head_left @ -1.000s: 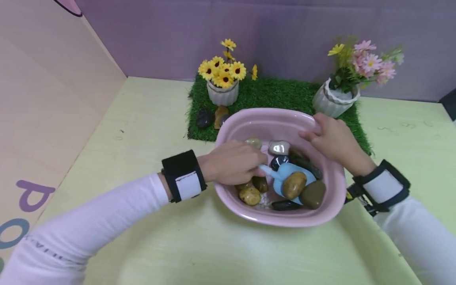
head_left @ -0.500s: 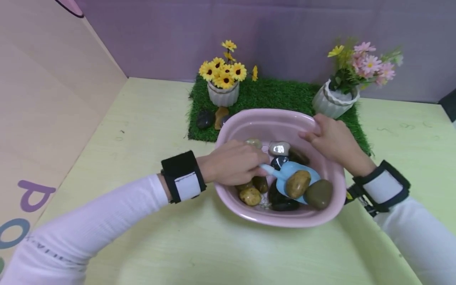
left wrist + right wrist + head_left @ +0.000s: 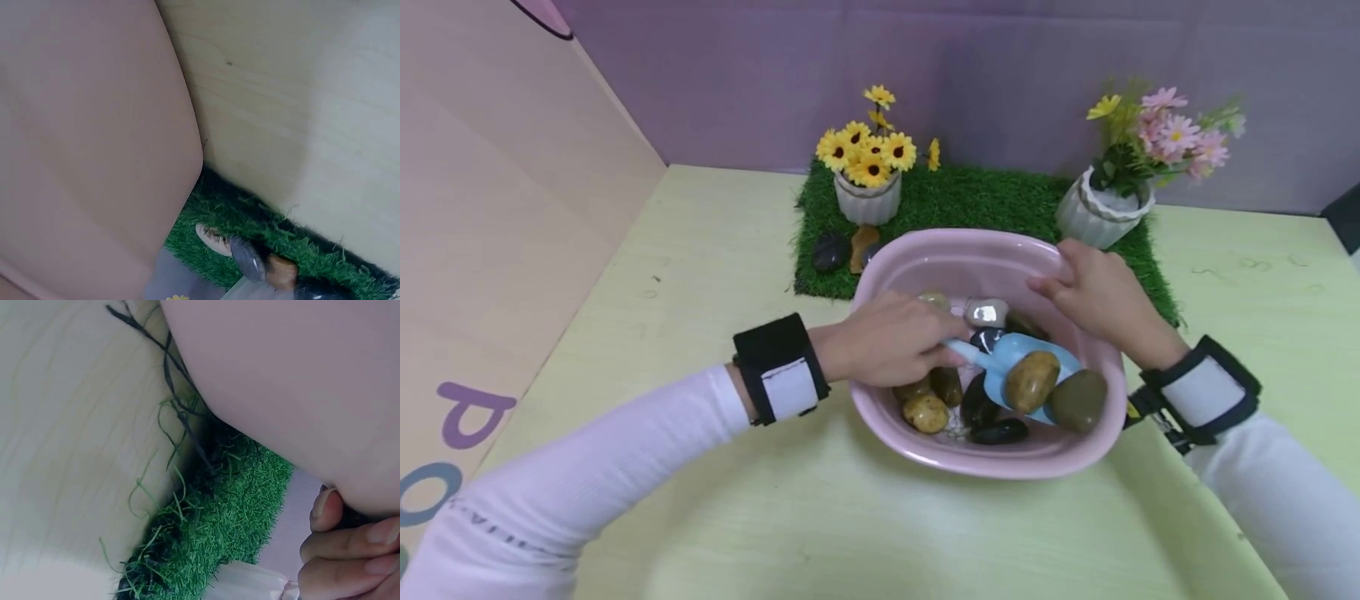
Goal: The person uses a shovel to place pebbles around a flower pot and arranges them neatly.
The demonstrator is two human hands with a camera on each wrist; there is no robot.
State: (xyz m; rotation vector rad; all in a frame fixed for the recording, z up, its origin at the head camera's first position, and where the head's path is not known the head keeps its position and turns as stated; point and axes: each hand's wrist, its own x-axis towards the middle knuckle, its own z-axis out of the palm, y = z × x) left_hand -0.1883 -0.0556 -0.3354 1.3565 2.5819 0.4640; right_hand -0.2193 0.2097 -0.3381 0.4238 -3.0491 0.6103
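Note:
A pink basin (image 3: 917, 446) with several smooth stones in it stands at the middle of the head view. Over its left rim reaches my left hand (image 3: 898, 337), gripping the handle of a light blue scoop (image 3: 1017, 346). A mottled brown stone (image 3: 1032, 381) lies on the scoop's blade. Against its front edge sits a larger olive-brown stone (image 3: 1077, 400), close to the basin's right wall. My right hand (image 3: 1105, 292) holds the basin's right rim, thumb inside; in the right wrist view its fingers (image 3: 344, 569) curl at the outer side. The left wrist view hides the left hand.
Behind the basin, a green turf mat (image 3: 985, 198) bears a pot of yellow flowers (image 3: 868, 196), a tilted pot of pink flowers (image 3: 1101, 212) and a few stones, one black (image 3: 831, 251). The pale wooden table (image 3: 820, 533) meets a purple backdrop.
My left hand has shifted the scoop slightly right and up. The two stones moved with it towards the right wall, exposing more dark stones beneath. The right hand stays on the rim.

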